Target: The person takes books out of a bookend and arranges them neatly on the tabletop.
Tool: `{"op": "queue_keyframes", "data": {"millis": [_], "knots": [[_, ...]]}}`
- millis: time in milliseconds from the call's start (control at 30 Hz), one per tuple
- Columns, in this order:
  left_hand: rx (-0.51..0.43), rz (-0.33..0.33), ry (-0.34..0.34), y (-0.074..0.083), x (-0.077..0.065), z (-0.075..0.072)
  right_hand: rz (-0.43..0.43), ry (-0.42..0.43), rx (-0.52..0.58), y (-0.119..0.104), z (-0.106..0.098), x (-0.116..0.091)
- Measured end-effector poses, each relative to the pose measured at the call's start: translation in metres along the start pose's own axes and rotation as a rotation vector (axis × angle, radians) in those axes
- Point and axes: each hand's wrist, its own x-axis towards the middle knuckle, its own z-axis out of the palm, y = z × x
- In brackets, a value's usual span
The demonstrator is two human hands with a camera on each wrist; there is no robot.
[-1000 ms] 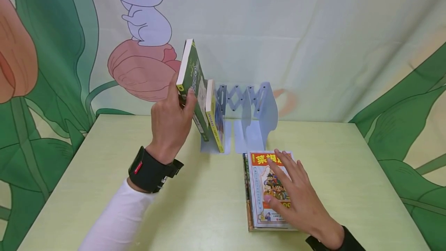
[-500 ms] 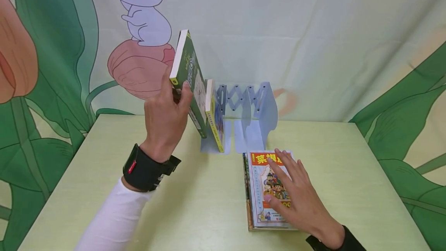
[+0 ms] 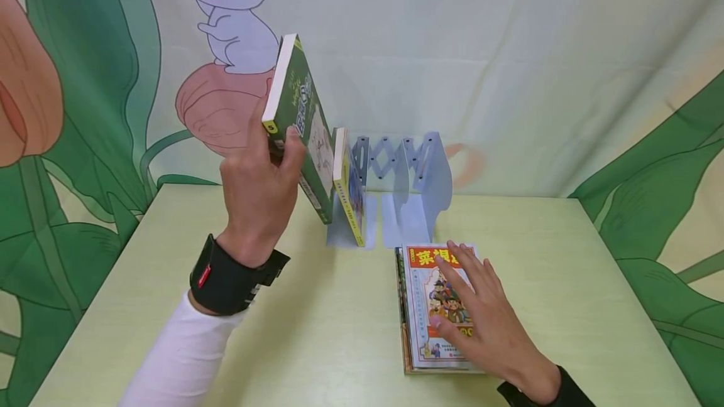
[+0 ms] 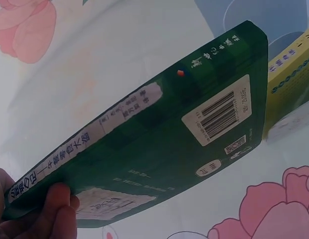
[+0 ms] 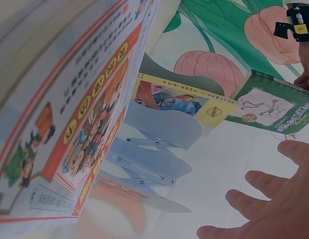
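A green book [image 3: 305,118] with a white page edge is gripped at its upper end by my left hand [image 3: 257,190], thumb on the front cover. It tilts beside the yellow-spined book [image 3: 347,187], its lower end near the left side of the blue bookend rack [image 3: 438,181]. The left wrist view shows the green book's spine and barcode back [image 4: 209,114]. My right hand [image 3: 486,313] is spread, fingers extended over the top book [image 3: 435,306] of a pile at the front; in the right wrist view the fingers [image 5: 263,184] are apart.
The rack is an expanding one with several upright dividers, standing at the table's [image 3: 317,331] back edge against a printed curtain [image 3: 537,80]. The yellow-spined book leans in its leftmost slot. Other books show under the top one at the pile's left edge.
My left hand has moved left and slightly up, and the green book's top has swung left and up with it. My right hand has stayed over the pile.
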Motion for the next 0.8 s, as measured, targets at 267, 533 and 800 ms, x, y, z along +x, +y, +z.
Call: {"op": "queue_keyframes", "data": {"millis": [267, 533, 800], "knots": [[-0.064, -0.004, 0.032, 0.009, 0.004, -0.008, -0.006, 0.006, 0.001, 0.0, -0.001, 0.0], [-0.062, -0.007, 0.014, 0.006, 0.001, -0.005, -0.008, -0.004, -0.009, -0.001, -0.003, 0.0], [-0.141, -0.024, 0.015, 0.007, -0.007, -0.002, 0.003, 0.012, -0.006, -0.001, -0.007, -0.001]]}}
